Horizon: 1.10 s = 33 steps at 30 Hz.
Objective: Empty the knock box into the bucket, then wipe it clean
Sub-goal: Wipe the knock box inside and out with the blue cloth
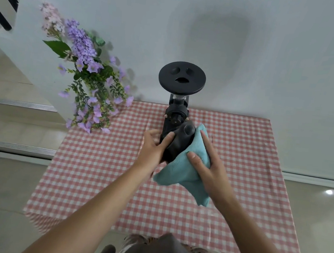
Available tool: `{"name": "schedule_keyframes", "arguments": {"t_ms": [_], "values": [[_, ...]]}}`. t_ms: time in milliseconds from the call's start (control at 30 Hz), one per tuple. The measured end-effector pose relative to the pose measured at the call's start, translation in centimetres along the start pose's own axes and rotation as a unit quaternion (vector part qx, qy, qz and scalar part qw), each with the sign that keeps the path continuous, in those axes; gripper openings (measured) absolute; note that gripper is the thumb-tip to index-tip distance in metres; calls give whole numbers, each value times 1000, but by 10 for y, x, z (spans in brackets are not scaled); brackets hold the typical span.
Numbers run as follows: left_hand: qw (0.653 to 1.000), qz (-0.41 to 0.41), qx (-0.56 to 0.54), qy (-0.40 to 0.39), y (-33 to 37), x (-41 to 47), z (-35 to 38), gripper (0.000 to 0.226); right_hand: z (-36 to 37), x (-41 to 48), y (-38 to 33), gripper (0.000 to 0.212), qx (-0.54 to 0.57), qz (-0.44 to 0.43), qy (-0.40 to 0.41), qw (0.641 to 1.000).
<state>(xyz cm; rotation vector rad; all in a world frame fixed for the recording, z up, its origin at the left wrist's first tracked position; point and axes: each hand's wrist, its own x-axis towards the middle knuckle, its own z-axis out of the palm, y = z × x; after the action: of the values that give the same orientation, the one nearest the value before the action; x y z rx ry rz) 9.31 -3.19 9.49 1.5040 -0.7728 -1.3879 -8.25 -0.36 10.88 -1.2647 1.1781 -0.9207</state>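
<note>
The black knock box (178,143) is lifted above the middle of the checked table, tilted on its side. My left hand (154,147) grips its left side, fingers wrapped over the dark body. My right hand (206,164) presses a light blue cloth (185,176) against the box's right side, and the cloth's loose end hangs down below my wrist. The inside of the box is hidden from me. No bucket is in view.
A black coffee grinder (179,98) with a round lid stands just behind the knock box, near the wall. Purple artificial flowers (88,80) lean over the table's far left corner. The red-and-white checked tablecloth (102,171) covers the table. Steps lie to the left.
</note>
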Motion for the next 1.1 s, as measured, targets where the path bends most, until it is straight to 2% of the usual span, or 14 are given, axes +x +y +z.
{"name": "schedule_keyframes", "arguments": {"t_ms": [100, 200, 367, 467, 567, 667, 800, 933, 1033, 1100], "values": [[998, -24, -28, -53, -2, -7, 7, 66, 9, 0, 2, 66, -53, -12, 14, 998], [997, 10, -2, -81, -3, -9, 6, 53, 13, -2, -1, 60, -101, -30, -3, 994], [988, -16, 4, -155, 3, -7, -6, 46, -1, 4, -11, 48, -133, -48, -52, 989], [979, -8, -2, -203, 2, -7, -12, 58, -11, 11, -20, 48, -119, -39, -62, 990], [977, -8, -47, -208, 3, -7, -17, 66, -14, 10, -21, 48, -61, -19, -66, 996], [976, -3, -43, -212, 10, -7, -21, 68, -7, 0, -17, 47, -19, 1, -56, 998], [983, -5, -30, -180, 12, -4, -18, 70, 12, -7, -18, 51, -107, -53, -58, 991], [983, -8, -5, -184, 11, -5, -17, 57, 15, 3, -26, 50, -132, -67, -58, 987], [978, -1, -17, -209, 11, -6, -21, 53, 7, 9, -30, 49, -79, -38, -66, 994], [977, 8, -29, -213, 17, -7, -24, 61, 1, 7, -30, 49, -28, -8, -76, 997]]}}
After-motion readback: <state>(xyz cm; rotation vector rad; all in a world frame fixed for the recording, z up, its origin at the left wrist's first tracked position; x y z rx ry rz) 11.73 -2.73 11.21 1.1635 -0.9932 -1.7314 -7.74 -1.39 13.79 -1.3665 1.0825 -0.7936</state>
